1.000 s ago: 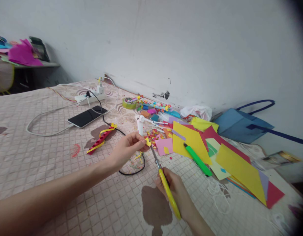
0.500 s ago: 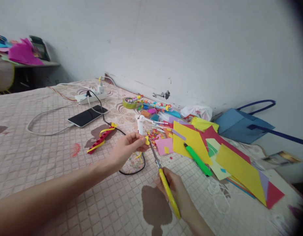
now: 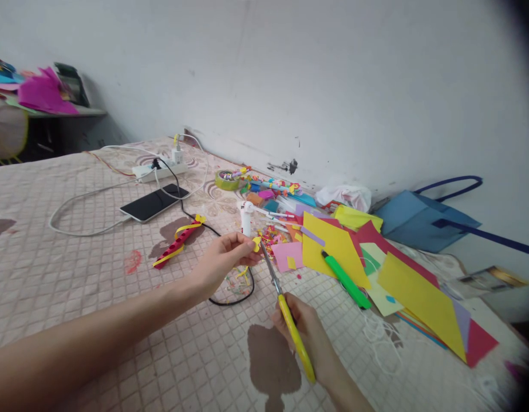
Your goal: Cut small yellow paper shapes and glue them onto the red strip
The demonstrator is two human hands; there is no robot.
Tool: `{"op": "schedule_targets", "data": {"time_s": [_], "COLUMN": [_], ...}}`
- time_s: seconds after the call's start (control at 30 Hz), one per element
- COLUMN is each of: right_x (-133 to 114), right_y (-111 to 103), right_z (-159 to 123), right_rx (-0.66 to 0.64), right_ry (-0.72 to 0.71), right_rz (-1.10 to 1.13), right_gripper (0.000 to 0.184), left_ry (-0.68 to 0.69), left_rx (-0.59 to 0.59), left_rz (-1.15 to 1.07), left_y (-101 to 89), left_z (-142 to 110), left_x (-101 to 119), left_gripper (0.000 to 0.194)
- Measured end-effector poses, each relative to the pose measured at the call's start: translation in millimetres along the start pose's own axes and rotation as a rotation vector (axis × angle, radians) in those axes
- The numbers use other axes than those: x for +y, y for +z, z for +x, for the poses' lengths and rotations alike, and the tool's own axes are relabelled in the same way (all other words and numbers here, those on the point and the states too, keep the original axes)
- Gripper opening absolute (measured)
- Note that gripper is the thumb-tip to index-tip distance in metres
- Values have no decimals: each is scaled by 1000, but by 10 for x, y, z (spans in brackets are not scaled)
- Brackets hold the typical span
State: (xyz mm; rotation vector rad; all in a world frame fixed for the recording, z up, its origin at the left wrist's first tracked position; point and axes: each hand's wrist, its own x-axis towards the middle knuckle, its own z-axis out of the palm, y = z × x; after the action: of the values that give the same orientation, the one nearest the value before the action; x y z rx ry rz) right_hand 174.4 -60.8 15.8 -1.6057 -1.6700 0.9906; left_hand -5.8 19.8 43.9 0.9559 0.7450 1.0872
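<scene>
Between the thumb and fingers of my left hand (image 3: 225, 254) is a small yellow paper piece (image 3: 256, 245). My right hand (image 3: 305, 326) is closed around the yellow handles of a pair of scissors (image 3: 285, 312). The blades point up and away from me, their tips close beside the yellow piece; whether they touch it I cannot tell. Left of my left hand lies a red tube wrapped with a yellow strip (image 3: 178, 241), a yellow shape at its far end. Behind my fingertips stands a white glue gun (image 3: 246, 217), and small coloured paper scraps (image 3: 271, 234) are heaped beside it.
On the right lie yellow paper sheets (image 3: 423, 300), a green cutter (image 3: 346, 280), white string (image 3: 378, 337) and a blue bag (image 3: 419, 220). A phone (image 3: 155, 203) on a cable, a power strip (image 3: 161, 170) and green tape (image 3: 227, 181) sit farther back. A black cord (image 3: 232, 303) loops near my left hand.
Almost nothing differs. The view has shifted very slightly; both hands keep their places, with the yellow piece and the scissors held as before.
</scene>
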Motion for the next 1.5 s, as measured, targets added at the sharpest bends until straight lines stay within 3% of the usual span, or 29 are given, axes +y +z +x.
{"op": "schedule_targets", "data": {"time_s": [0.4, 0.77, 1.23, 1.5], "right_x": [0, 89, 20, 51], "right_y": [0, 1, 22, 11], "right_z": [-3, 11, -12, 3], "right_rx": [2, 0, -8, -40], "right_ry": [-51, -68, 10, -18], "right_rz": [-42, 26, 12, 67], "right_gripper": [23, 26, 25, 36], "left_ry": [3, -7, 15, 17], "left_rx": [-51, -10, -19, -37], "left_rz": [55, 23, -1, 6], "left_y": [-32, -15, -26, -47], "left_z": [8, 17, 25, 36], "left_x": [-24, -4, -2, -12], "left_gripper": [16, 16, 16, 17]}}
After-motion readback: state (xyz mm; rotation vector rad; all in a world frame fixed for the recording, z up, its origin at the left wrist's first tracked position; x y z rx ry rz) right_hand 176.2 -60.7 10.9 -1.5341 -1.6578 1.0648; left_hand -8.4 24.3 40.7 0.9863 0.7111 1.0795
